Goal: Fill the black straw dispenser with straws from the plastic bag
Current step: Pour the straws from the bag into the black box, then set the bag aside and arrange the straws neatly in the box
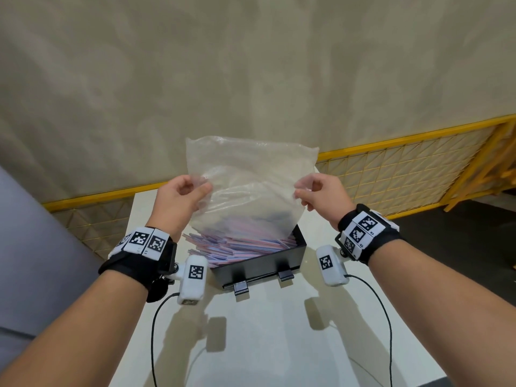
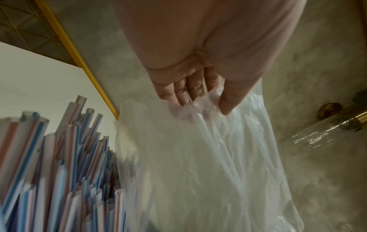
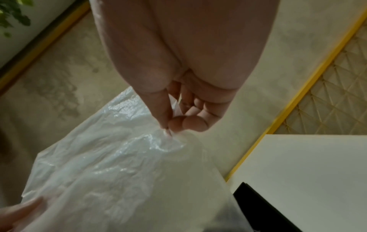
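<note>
A clear plastic bag (image 1: 248, 180) hangs upside down over the black straw dispenser (image 1: 259, 263), its mouth down in the box. My left hand (image 1: 181, 196) pinches the bag's left side and my right hand (image 1: 315, 191) pinches its right side, both raised above the box. Red-and-blue striped straws (image 1: 237, 247) lie heaped in the dispenser, several sticking out over its left edge. The left wrist view shows the straws' ends (image 2: 59, 157) beside the bag (image 2: 198, 157). In the right wrist view thumb and fingertips (image 3: 178, 124) pinch the bag (image 3: 119, 164) next to the dispenser's black wall (image 3: 258, 207).
The dispenser stands on a white table (image 1: 265, 331). Behind the table runs a yellow-framed lattice fence (image 1: 405, 169) against a beige wall. A grey surface (image 1: 36, 247) lies to the left. Black cables (image 1: 152, 344) trail from the wrist cameras over the table.
</note>
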`<state>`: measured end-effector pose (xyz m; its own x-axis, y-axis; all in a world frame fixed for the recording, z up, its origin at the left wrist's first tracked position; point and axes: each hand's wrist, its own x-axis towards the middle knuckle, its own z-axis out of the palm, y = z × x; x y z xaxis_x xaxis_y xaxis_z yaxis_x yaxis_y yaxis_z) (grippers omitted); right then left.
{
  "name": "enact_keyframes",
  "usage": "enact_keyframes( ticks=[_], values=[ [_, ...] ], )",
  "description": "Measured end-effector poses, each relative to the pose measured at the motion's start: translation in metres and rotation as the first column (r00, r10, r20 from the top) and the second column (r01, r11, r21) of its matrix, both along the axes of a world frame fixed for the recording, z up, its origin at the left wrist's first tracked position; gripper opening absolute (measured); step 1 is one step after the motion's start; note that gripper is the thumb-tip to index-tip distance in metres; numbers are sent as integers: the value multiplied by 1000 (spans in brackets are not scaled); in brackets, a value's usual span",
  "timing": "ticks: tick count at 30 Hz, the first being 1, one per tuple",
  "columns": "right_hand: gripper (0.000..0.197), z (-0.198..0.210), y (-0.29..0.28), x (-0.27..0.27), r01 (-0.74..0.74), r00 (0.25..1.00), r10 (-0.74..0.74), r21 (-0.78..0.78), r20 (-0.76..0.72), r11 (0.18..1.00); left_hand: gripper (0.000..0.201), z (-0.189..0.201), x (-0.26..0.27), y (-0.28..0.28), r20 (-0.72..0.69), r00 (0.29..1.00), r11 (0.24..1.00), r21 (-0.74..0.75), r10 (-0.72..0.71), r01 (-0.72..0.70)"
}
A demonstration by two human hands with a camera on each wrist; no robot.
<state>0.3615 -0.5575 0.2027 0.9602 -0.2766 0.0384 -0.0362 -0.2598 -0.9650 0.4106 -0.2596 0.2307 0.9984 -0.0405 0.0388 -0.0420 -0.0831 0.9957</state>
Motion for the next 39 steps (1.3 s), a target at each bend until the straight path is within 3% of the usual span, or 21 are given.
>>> enact_keyframes(
  ticks=[11, 14, 16, 18, 21, 23, 25, 27, 29, 31, 34, 36, 39],
  values=[
    [16, 17, 10, -32, 92, 992, -96, 55, 76, 994, 12, 21, -23, 13, 64, 998, 1000, -10, 3, -2],
    [18, 26, 26, -40, 93, 990, -103, 105, 97, 990, 48, 24, -37, 14, 28, 997, 997, 4, -74, 74],
    [21, 34, 53, -46, 25, 992, -41, 132, 119, 991, 66, 24, -53, 9, -16, 987, 987, -10, -160, 160],
    [22, 40, 90, -52, -102, 986, 90, 78, 143, 992, 65, 22, -72, -2, -17, 969, 969, -44, -245, 244],
    [24, 37, 148, -60, -325, 928, 352, -199, 122, 925, 53, 13, -94, -13, 49, 966, 959, -121, -254, 258],
    [31, 31, 173, -67, -382, 903, 427, -359, 50, 851, 39, 6, -101, -3, 106, 979, 975, -118, -174, 186],
    [35, 24, 183, -78, -461, 862, 507, -385, 21, 799, 25, -8, -99, 22, 156, 986, 993, -94, -56, 71],
    [46, 16, 186, -93, -531, 814, 580, -436, -25, 727, 32, -27, -96, 58, 173, 982, 996, -48, 77, -70],
    [43, 0, 180, -105, -526, 794, 606, -539, -35, 658, 37, -51, -98, 98, 139, 966, 975, -2, 218, -220],
    [34, -18, 166, -114, -502, 796, 603, -603, -42, 620, 32, -77, -107, 133, 55, 931, 932, 21, 360, -362],
    [23, -44, 136, -116, -505, 837, 523, -602, -164, 619, 43, -122, -128, 167, -169, 838, 851, 13, 519, -525],
    [18, -57, 117, -116, -523, 848, 442, -592, -292, 613, 47, -149, -141, 176, -267, 784, 819, 36, 561, -573],
    [11, -77, 94, -119, -559, 828, 369, -571, -422, 601, 55, -178, -142, 173, -387, 749, 828, 80, 538, -555]
  ],
)
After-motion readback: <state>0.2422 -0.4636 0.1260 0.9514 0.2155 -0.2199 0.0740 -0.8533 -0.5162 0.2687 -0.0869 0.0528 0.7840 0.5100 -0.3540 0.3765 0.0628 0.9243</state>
